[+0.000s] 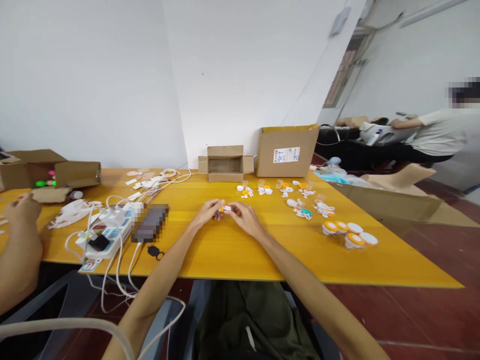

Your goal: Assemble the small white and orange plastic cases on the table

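Note:
My left hand (208, 212) and my right hand (243, 216) meet over the middle of the yellow table (240, 255). Between their pinched fingertips they hold a small orange and white plastic piece (226, 208). Both hands rest low, close to the tabletop. Small white and orange parts (285, 190) lie scattered beyond and to the right of my hands. A cluster of small clear jars with orange and white lids (348, 233) stands at the right.
Two open cardboard boxes (225, 163) (287, 150) stand at the table's far edge, another box (48, 170) at far left. A power strip with white cables (107, 232) lies left. Another person's arm (18, 240) is at the left; a person sits far right.

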Demonstrator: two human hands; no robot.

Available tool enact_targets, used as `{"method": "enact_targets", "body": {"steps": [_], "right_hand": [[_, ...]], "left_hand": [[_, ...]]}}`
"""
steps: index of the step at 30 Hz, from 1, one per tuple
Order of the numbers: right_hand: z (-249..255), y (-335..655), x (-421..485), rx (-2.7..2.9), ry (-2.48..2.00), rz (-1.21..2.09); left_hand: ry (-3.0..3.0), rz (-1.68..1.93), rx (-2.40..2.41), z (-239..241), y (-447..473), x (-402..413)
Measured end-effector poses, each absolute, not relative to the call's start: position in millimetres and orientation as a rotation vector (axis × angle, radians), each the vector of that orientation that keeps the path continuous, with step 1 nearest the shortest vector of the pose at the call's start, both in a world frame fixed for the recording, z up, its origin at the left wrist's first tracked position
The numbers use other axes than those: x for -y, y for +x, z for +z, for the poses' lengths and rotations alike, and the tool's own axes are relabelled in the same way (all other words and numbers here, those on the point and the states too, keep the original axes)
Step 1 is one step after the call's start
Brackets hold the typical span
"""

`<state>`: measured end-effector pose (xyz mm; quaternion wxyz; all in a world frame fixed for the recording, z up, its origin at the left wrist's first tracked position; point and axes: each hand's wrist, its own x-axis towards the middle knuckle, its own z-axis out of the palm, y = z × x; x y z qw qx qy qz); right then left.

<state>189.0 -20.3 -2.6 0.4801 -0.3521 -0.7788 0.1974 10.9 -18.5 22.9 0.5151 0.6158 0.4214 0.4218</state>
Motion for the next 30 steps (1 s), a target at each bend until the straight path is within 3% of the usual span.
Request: {"method": "enact_targets", "body": {"steps": [10, 21, 30], "right_hand": [[-1.7, 189.5, 17.5, 1.875, -0.929, 0.615], [-2.3, 192.1, 23.6, 2.062, -0.771, 0.223], [-3.8, 191.4, 22.1, 2.032, -0.771, 0.273]], "left_hand": [[1.531, 1.031, -0.947, 21.2, 8.9, 16.9], [1.460, 0.984, -1.042, 22.9, 10.7, 19.9], [1.471, 0.997, -1.034, 19.4, 10.2, 18.3]]}}
